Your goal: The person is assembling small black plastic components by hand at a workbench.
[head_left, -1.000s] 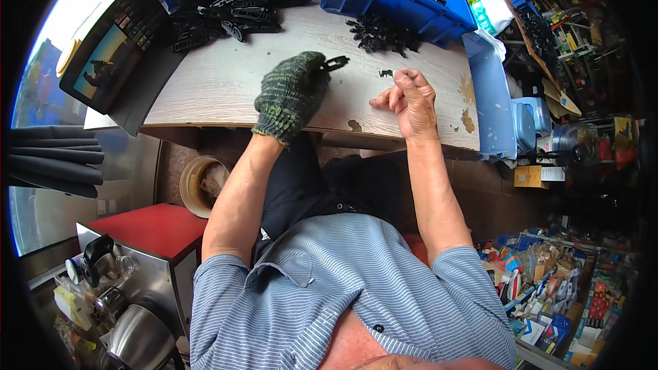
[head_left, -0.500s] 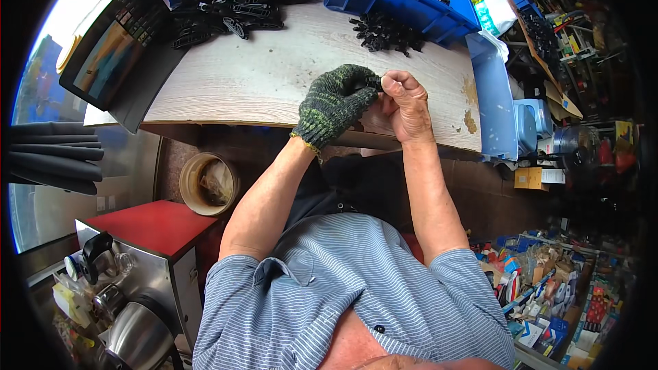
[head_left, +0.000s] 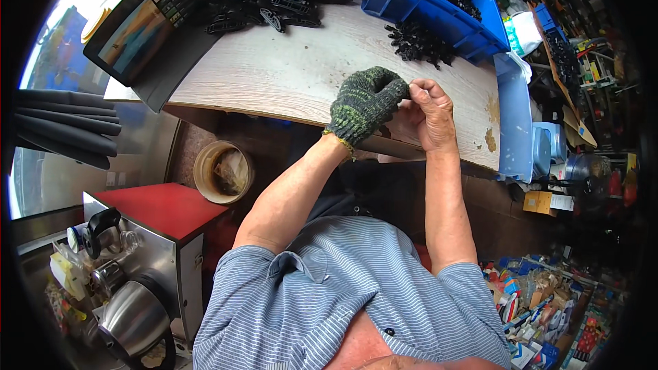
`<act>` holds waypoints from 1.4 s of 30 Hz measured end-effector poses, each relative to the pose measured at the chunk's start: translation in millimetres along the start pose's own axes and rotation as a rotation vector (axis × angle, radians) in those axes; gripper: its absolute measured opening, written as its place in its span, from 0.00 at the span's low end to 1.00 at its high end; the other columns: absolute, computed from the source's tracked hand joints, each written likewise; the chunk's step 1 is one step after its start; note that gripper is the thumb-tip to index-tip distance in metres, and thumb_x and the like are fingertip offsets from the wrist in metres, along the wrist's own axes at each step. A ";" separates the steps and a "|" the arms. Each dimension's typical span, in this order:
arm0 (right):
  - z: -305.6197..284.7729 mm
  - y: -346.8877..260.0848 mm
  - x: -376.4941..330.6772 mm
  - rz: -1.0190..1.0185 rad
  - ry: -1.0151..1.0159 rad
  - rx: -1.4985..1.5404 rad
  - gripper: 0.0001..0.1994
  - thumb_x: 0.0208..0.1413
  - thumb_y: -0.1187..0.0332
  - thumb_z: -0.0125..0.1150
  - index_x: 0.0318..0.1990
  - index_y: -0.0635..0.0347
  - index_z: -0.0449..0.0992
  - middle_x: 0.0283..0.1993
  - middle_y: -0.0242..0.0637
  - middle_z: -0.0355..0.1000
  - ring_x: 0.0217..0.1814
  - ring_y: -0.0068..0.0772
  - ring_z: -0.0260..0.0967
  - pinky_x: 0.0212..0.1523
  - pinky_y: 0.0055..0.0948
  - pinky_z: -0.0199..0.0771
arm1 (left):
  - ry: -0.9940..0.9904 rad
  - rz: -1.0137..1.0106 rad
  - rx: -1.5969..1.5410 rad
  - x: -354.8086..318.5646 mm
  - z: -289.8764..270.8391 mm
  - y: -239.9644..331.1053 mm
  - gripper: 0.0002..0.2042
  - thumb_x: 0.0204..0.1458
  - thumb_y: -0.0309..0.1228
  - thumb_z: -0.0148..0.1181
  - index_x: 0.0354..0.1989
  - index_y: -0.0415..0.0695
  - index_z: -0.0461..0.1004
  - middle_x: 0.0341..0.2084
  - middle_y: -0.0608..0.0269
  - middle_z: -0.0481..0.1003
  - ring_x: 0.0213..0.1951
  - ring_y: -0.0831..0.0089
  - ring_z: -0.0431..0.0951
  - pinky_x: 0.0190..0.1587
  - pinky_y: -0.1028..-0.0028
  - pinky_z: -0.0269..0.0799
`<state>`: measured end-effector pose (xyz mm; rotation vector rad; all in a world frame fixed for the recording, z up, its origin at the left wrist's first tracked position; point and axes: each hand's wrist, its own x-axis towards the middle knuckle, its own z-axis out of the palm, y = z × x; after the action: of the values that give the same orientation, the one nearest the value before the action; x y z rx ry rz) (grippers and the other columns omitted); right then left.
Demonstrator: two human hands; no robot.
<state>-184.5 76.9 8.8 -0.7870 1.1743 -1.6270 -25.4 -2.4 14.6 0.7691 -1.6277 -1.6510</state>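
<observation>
Gloved left hand (head_left: 367,104) and bare right hand (head_left: 434,113) are held together at the fingertips above the near side of the tabletop (head_left: 288,72); whether a piece is clamped by either cannot be told, the grip being hidden. Small black parts (head_left: 421,42) are heaped beyond the fingertips, nearer the right hand; longer black pieces (head_left: 293,5) are piled farther left, their long axes variously turned.

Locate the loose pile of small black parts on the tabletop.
In the head view, the pile lies right of centre near the top, just in front of the right-hand blue crate, beyond the bare right hand.
</observation>
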 end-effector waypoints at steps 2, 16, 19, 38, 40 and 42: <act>5.7 -3.1 -1.8 -0.002 0.069 -0.078 0.08 0.57 0.66 0.70 0.40 0.56 0.80 0.28 0.26 0.76 0.23 0.15 0.70 0.27 0.15 0.72 | 0.002 -0.089 -0.091 -1.9 -1.1 1.4 0.15 0.59 0.38 0.64 0.43 0.36 0.78 0.29 0.59 0.81 0.28 0.76 0.79 0.30 0.75 0.77; 17.1 -5.5 -4.8 0.017 0.028 -0.282 0.18 0.58 0.58 0.65 0.20 0.52 0.67 0.13 0.26 0.62 0.14 0.17 0.59 0.16 0.22 0.62 | 0.015 -0.026 -0.158 -7.3 -2.6 -7.0 0.11 0.57 0.32 0.65 0.42 0.37 0.78 0.32 0.60 0.80 0.31 0.76 0.80 0.34 0.73 0.79; 16.0 -6.0 -4.6 -0.005 0.033 -0.269 0.18 0.58 0.59 0.65 0.20 0.53 0.67 0.13 0.26 0.63 0.14 0.17 0.60 0.16 0.21 0.61 | 0.037 0.098 -0.051 -9.0 -0.5 -11.2 0.12 0.55 0.35 0.64 0.40 0.38 0.79 0.31 0.56 0.81 0.33 0.70 0.82 0.37 0.68 0.77; -94.0 -52.9 0.8 -0.070 0.864 0.004 0.17 0.53 0.60 0.70 0.38 0.60 0.68 0.09 0.33 0.56 0.14 0.39 0.66 0.31 0.52 0.84 | 0.298 0.650 1.479 40.2 -161.0 -1.7 0.09 0.50 0.29 0.59 0.40 0.51 0.79 0.48 0.57 0.75 0.59 0.50 0.70 0.54 0.49 0.68; -95.9 -50.9 7.3 0.020 0.768 -0.094 0.14 0.53 0.64 0.70 0.38 0.60 0.71 0.10 0.32 0.56 0.14 0.36 0.65 0.30 0.50 0.84 | 0.191 0.598 1.373 39.4 -150.0 -1.0 0.09 0.50 0.28 0.58 0.40 0.51 0.79 0.47 0.57 0.76 0.57 0.51 0.72 0.54 0.50 0.69; -86.6 -47.5 16.0 0.037 0.768 -0.135 0.12 0.53 0.66 0.71 0.37 0.59 0.74 0.10 0.31 0.56 0.14 0.31 0.64 0.28 0.44 0.83 | 0.087 0.541 1.273 38.1 -139.4 -2.6 0.09 0.50 0.28 0.58 0.40 0.51 0.79 0.46 0.57 0.76 0.55 0.52 0.73 0.53 0.52 0.69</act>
<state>-281.7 95.2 24.4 -0.1934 1.8264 -1.8937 64.1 -115.6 8.3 0.8015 -2.4600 -0.0647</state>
